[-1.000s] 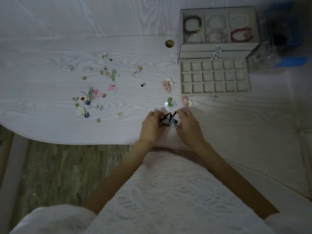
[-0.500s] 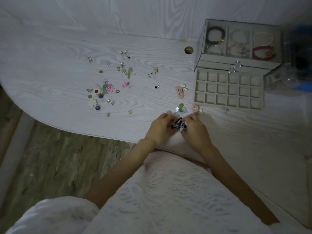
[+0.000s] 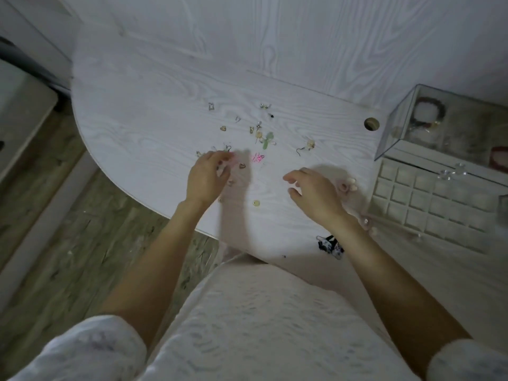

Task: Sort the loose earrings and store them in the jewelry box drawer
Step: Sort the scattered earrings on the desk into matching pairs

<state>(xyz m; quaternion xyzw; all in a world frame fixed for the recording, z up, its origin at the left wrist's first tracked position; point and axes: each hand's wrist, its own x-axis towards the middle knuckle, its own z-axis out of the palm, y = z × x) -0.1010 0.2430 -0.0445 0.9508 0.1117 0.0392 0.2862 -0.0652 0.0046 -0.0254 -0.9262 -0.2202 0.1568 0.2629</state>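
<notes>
Left hand (image 3: 206,178) curls over scattered earrings (image 3: 258,136), grip unclear; right hand (image 3: 313,192) hovers, fingers relaxed

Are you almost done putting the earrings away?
Not nearly. The drawer tray looks empty so far. A black-and-white pair lies set aside near the table edge. The left hand reaches into the loose earrings; whether it holds one is unclear. The right hand hovers open. Most earrings remain unsorted.
</notes>
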